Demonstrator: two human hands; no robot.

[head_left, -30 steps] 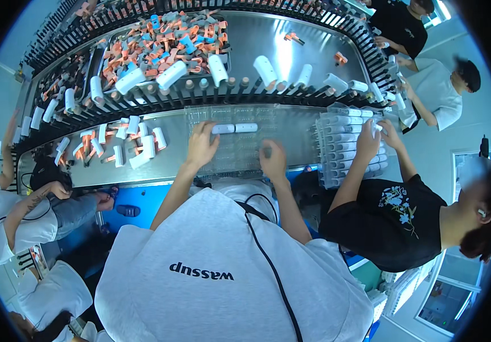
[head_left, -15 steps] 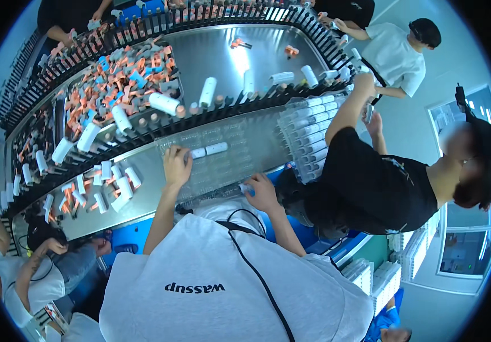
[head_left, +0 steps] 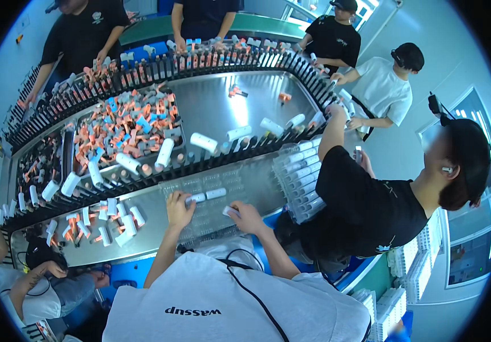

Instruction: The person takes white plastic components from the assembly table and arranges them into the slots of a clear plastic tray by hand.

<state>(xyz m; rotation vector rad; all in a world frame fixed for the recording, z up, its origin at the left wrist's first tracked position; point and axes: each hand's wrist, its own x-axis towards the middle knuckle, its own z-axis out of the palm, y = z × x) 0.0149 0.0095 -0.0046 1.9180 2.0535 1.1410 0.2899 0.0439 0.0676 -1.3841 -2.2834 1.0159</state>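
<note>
A clear plastic tray [head_left: 203,214] with moulded pockets lies on the metal bench in front of me. Two white tubes [head_left: 216,192] lie end to end in its far part. My left hand [head_left: 180,211] is at the tray's left side, its fingers closed on the outer end of the left white tube [head_left: 197,198]. To the right, my right hand [head_left: 248,218] pinches another white tube [head_left: 230,212] above the tray's near right part. The fingers partly cover that tube.
A rack of black pegs [head_left: 222,153] curves beyond the bench, carrying white tubes. Orange, grey and blue parts [head_left: 126,125] fill a bin behind it. Filled clear trays [head_left: 299,179] are stacked at right, beside a co-worker in black [head_left: 365,211]. Loose tubes [head_left: 106,225] lie at left.
My right hand has moved up from the near edge and inward over the tray with its tube. My left hand stays at the left tube. The head view has tilted up.
</note>
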